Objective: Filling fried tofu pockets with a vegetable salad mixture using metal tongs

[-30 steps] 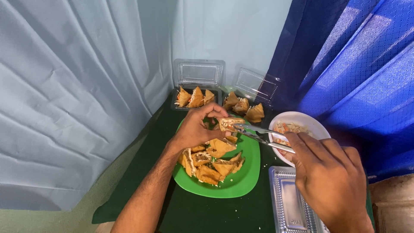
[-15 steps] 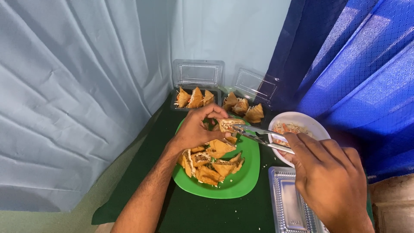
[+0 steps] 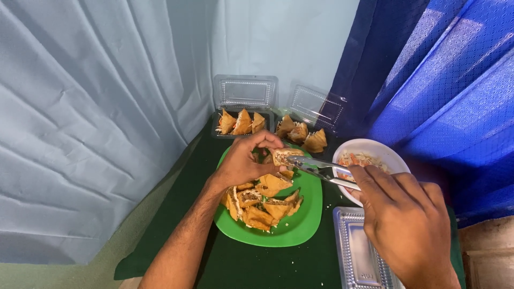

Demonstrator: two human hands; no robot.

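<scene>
So the left hand (image 3: 243, 163) pinches a fried pastry piece (image 3: 284, 156) over the green plate (image 3: 305, 227) while the right hand (image 3: 404, 219) grips metal tongs (image 3: 321, 170) touching it

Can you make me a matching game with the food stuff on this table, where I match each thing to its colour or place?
Things:
1. plate
2. bowl
3. tongs
4. clear boxes

Matches:
A. white, with shredded salad inside
B. at the back by the curtain, lids open
C. green, under the fried pieces
D. metal, in the right hand

Pairs: 1-C, 2-A, 3-D, 4-B
</scene>
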